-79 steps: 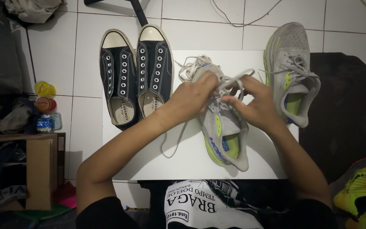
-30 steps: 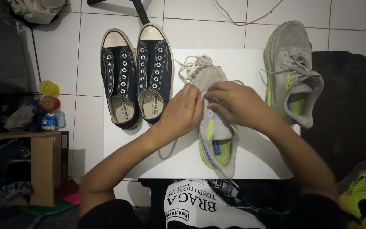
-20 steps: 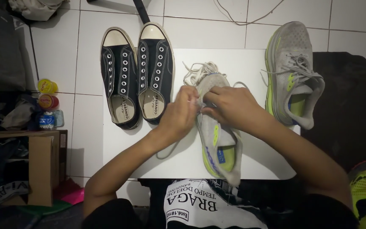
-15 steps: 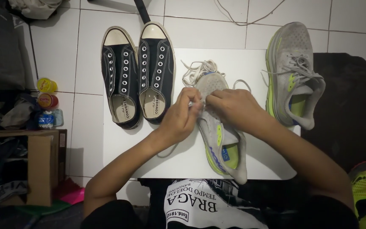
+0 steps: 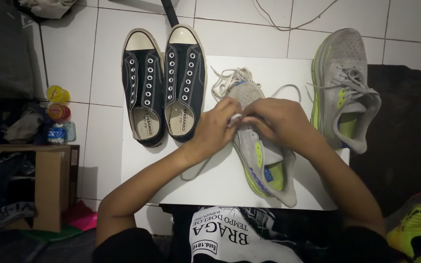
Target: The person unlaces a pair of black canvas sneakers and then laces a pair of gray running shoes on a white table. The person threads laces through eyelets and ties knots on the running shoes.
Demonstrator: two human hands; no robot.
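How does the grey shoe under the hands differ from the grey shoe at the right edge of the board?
The grey shoe under the hands lies in the middle of the white board, gripped by the left hand and right hand; the grey shoe at the right lies untouched, overhanging the board's edge. The first one's lace trails loose past its toe; the second's is threaded through the eyelets. Both are grey with neon yellow trim.

Both hands (image 5: 249, 124) cover the middle of the grey shoe (image 5: 264, 160), hiding its eyelets, and the yellow shoe (image 5: 417, 226) runs off the corner
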